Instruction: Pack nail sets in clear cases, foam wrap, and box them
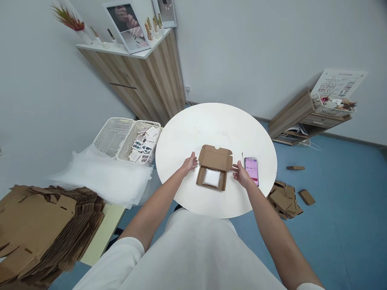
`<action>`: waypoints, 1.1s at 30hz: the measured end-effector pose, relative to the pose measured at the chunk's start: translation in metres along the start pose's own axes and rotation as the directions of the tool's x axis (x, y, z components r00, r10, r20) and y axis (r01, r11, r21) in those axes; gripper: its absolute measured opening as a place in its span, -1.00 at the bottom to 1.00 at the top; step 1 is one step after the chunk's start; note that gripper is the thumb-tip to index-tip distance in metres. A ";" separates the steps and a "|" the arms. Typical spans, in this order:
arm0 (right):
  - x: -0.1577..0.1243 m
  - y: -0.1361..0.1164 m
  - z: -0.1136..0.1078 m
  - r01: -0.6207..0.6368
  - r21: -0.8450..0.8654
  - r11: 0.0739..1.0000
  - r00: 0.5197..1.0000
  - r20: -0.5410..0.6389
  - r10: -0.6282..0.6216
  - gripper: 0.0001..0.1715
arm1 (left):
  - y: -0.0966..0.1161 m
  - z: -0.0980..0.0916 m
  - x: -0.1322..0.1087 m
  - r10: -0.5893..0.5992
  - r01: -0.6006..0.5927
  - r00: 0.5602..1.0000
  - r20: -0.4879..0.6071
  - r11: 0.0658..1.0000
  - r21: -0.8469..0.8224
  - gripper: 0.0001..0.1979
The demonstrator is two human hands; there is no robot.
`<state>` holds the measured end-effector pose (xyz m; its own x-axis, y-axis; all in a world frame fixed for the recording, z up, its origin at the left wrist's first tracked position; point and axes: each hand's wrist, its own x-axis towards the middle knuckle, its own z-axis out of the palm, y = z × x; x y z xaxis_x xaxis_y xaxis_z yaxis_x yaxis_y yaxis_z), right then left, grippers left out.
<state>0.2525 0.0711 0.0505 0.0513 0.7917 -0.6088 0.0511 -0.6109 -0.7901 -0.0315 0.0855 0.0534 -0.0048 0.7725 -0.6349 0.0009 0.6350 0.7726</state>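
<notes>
On the round white table (217, 121) lies a small brown cardboard box (216, 159) with its lid folded back, away from me. A white wrapped packet (211, 177) rests inside the box. My left hand (190, 163) is just left of the box, fingers apart and holding nothing. On the other side, my right hand (240, 174) is open, its fingertips close to the box's right edge; whether they touch it I cannot tell. A phone (252, 170) with a pink screen lies right beside my right hand.
Left of the table are white baskets (116, 137) with small cards, translucent sheets (105, 173) and a stack of flat cardboard (45, 229). Several closed boxes (284, 199) lie on the blue floor at right. Cabinets stand behind.
</notes>
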 end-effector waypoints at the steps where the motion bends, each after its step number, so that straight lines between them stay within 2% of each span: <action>1: 0.002 -0.002 0.001 -0.003 -0.004 1.000 1.000 0.021 0.003 -0.35 | 0.000 0.001 0.001 -0.007 0.007 1.000 -0.002 1.000 -0.002 -0.30; 7: 0.006 -0.014 0.014 0.000 -0.064 0.998 0.992 0.124 0.007 -0.27 | 0.003 0.013 0.002 0.013 -0.013 0.999 0.044 1.000 -0.012 -0.33; 13: 0.004 -0.030 0.025 0.133 -0.028 0.991 0.983 0.133 -0.128 -0.30 | 0.017 0.016 0.001 0.123 -0.122 0.990 0.066 0.992 -0.012 -0.36; 18: -0.001 -0.027 0.024 0.212 0.006 0.977 0.966 0.149 -0.210 -0.29 | 0.014 0.009 -0.003 0.170 -0.169 0.983 0.070 0.985 -0.014 -0.32; 25: 0.000 -0.005 0.018 0.113 0.037 0.993 0.983 0.143 -0.117 -0.23 | 0.001 -0.001 -0.015 0.111 -0.121 0.988 0.107 0.988 0.097 -0.24; 33: -0.021 -0.001 0.011 0.052 -0.090 0.995 0.973 0.230 -0.030 -0.29 | -0.002 -0.012 -0.034 0.072 -0.123 0.975 0.209 0.962 0.244 -0.25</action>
<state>0.2400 0.0557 0.0633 -0.1809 0.7906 -0.5850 0.1434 -0.5673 -0.8110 -0.0432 0.0583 0.0736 0.2045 0.7996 -0.5647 0.2450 0.5167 0.8204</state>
